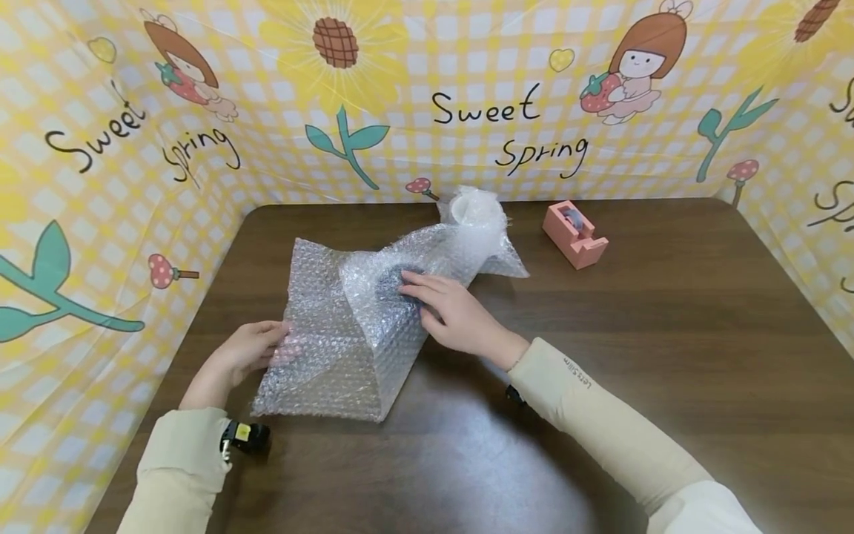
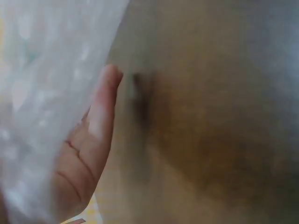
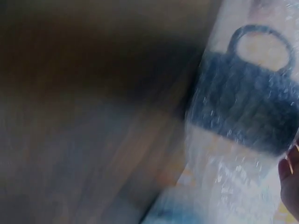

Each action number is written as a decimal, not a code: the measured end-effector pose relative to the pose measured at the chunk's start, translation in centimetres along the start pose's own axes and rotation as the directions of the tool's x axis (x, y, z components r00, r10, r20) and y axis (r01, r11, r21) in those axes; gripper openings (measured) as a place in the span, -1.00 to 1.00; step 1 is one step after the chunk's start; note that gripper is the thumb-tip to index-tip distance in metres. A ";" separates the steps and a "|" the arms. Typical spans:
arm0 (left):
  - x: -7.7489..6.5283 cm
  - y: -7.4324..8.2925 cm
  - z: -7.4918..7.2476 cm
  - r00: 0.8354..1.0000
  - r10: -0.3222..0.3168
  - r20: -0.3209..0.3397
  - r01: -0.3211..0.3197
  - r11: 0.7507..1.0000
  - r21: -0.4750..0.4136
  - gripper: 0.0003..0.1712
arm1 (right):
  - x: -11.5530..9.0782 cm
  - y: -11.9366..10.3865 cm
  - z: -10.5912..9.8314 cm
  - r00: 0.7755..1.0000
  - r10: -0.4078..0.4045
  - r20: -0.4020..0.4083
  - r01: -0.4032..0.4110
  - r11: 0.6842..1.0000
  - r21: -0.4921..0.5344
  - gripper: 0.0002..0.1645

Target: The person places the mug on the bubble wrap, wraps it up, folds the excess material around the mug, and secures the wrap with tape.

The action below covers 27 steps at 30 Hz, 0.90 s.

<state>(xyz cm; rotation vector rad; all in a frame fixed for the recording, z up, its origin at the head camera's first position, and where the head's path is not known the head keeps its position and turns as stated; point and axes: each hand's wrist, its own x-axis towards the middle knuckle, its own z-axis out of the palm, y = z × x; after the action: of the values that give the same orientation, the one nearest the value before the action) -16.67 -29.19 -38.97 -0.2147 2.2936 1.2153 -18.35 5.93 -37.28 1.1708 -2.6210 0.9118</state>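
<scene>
A sheet of clear bubble wrap (image 1: 327, 371) lies across the left-centre of the table, part of it folded over a dark mug (image 1: 394, 285). Through the plastic, the right wrist view shows the blue-grey mug (image 3: 247, 102) with its looped handle. My left hand (image 1: 250, 347) pinches the sheet's left edge, and some fingers show faintly behind the plastic. In the left wrist view, one digit of the left hand (image 2: 91, 154) lies along the wrap. Over the mug, my right hand (image 1: 460, 315) rests with fairly straight fingers on the wrap, the thumb at the near side.
Behind the sheet stands a white, bubble-wrapped bundle (image 1: 477, 211), touching or overlapping its far end. A pink tape dispenser (image 1: 575, 236) with a roll sits at the back right of the brown table (image 1: 667, 334). Patterned yellow cloth (image 1: 467, 44) hangs around the table.
</scene>
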 end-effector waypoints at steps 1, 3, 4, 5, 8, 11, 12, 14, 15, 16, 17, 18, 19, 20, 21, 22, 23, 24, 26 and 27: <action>0.2 0.1 -0.1 1.000 0.002 0.015 -0.002 1.000 -0.010 -0.30 | 0.0 0.2 -0.1 1.000 -0.014 0.024 0.015 0.998 -0.061 -0.41; 0.6 0.5 -0.3 1.000 0.008 0.026 -0.008 1.000 -0.024 -0.30 | 0.0 0.6 -0.2 0.997 -0.040 0.070 0.051 0.985 -0.164 -0.27; 0.7 0.7 -0.3 1.000 0.008 0.027 -0.007 0.999 -0.035 -0.29 | 0.1 0.7 -0.2 0.994 -0.056 0.090 0.074 0.974 -0.212 -0.22; 0.9 0.9 -0.3 1.000 0.009 0.023 -0.008 0.999 -0.039 -0.29 | 0.1 0.9 -0.1 0.992 -0.075 0.104 0.100 0.961 -0.256 -0.20; 1.3 1.6 -0.1 1.000 0.024 -0.010 -0.025 0.997 -0.074 -0.26 | 0.3 1.2 0.2 0.985 -0.143 0.099 0.169 0.919 -0.356 -0.20; 1.8 2.4 0.1 0.996 0.045 -0.072 -0.052 0.993 -0.106 -0.21 | 0.4 1.3 0.5 0.982 -0.174 0.077 0.190 0.893 -0.407 -0.27; 1.9 2.6 0.2 0.994 0.052 -0.096 -0.063 0.991 -0.119 -0.20 | 0.5 1.2 0.5 0.982 -0.175 0.073 0.189 0.886 -0.423 -0.30; 2.1 3.0 0.2 0.987 0.062 -0.146 -0.080 0.989 -0.125 -0.17 | 0.6 1.0 0.6 0.983 -0.162 0.081 0.181 0.875 -0.448 -0.34; 2.2 3.2 0.2 0.983 0.068 -0.171 -0.090 0.988 -0.127 -0.18 | 0.6 0.9 0.7 0.984 -0.158 0.083 0.178 0.869 -0.463 -0.37; 2.3 3.5 0.2 0.976 0.077 -0.201 -0.102 0.988 -0.116 -0.20 | 0.7 0.9 0.8 0.985 -0.155 0.081 0.175 0.861 -0.478 -0.40; 2.2 3.7 0.2 0.968 0.091 -0.232 -0.117 0.988 -0.098 -0.23 | 0.7 0.9 0.9 0.985 -0.159 0.071 0.173 0.854 -0.491 -0.43; 2.2 4.0 0.2 0.960 0.104 -0.261 -0.127 0.989 -0.074 -0.26 | 0.8 0.8 1.1 0.985 -0.164 0.058 0.171 0.848 -0.502 -0.48; 2.0 4.3 0.2 0.950 0.119 -0.288 -0.139 0.989 -0.047 -0.30 | 0.8 0.8 1.2 0.985 -0.169 0.043 0.167 0.843 -0.510 -0.52; 1.9 4.5 0.2 0.940 0.137 -0.313 -0.151 0.988 -0.021 -0.34 | 0.8 0.8 1.4 0.984 -0.177 0.025 0.164 0.839 -0.519 -0.56; 1.7 4.7 0.2 0.930 0.153 -0.333 -0.162 0.987 0.001 -0.37 | 0.9 0.8 1.5 0.983 -0.184 0.007 0.160 0.834 -0.527 -0.61; 1.5 4.9 0.2 0.922 0.170 -0.349 -0.173 0.985 0.024 -0.40 | 0.9 0.8 1.6 0.982 -0.189 -0.009 0.156 0.832 -0.532 -0.64; 1.3 5.1 0.2 0.916 0.185 -0.356 -0.183 0.982 0.040 -0.40 | 0.9 0.7 1.7 0.981 -0.192 -0.021 0.152 0.831 -0.535 -0.67; 1.2 5.2 0.2 0.913 0.195 -0.359 -0.192 0.980 0.045 -0.40 | 0.9 0.7 1.7 0.981 -0.193 -0.028 0.147 0.829 -0.539 -0.68; 0.8 5.5 0.0 0.908 0.215 -0.360 -0.207 0.976 0.059 -0.37 | 1.0 0.6 1.8 0.981 -0.189 -0.037 0.139 0.829 -0.542 -0.67; 0.6 5.7 -0.1 0.906 0.222 -0.360 -0.213 0.975 0.065 -0.36 | 1.1 0.5 1.8 0.982 -0.185 -0.038 0.135 0.829 -0.542 -0.66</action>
<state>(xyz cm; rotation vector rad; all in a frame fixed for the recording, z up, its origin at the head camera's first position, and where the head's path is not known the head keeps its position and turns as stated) -19.33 -25.85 -35.12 -0.1928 2.7138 1.3494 -19.23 4.49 -38.63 1.1302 -2.4122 0.1577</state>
